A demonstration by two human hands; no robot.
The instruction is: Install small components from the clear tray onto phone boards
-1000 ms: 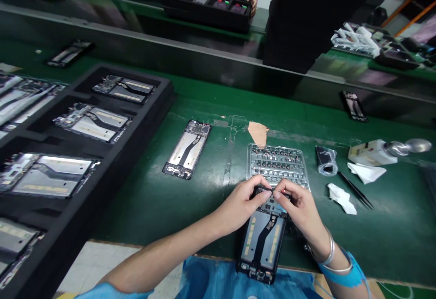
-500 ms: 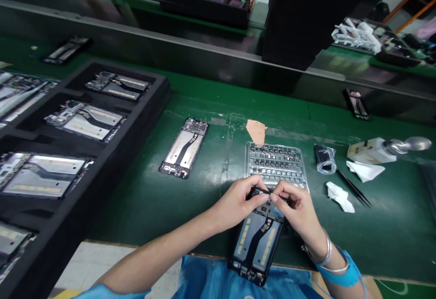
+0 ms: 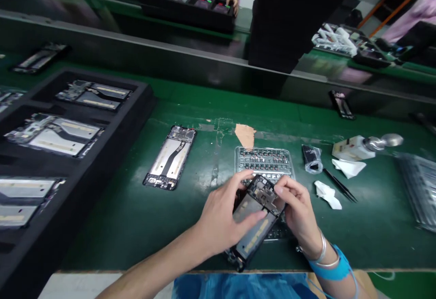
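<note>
green workbench (image 3: pixel 116 226), left hand (image 3: pixel 218 219) and right hand (image 3: pixel 299 212) both closed on a probable phone frame (image 3: pixel 264 197)

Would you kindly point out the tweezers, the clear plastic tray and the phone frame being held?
Tweezers (image 3: pixel 340 186): head view, middle of the shafts.
Clear plastic tray (image 3: pixel 264 148): head view, far rim.
Phone frame (image 3: pixel 263 194): head view, circuit-board end.
</note>
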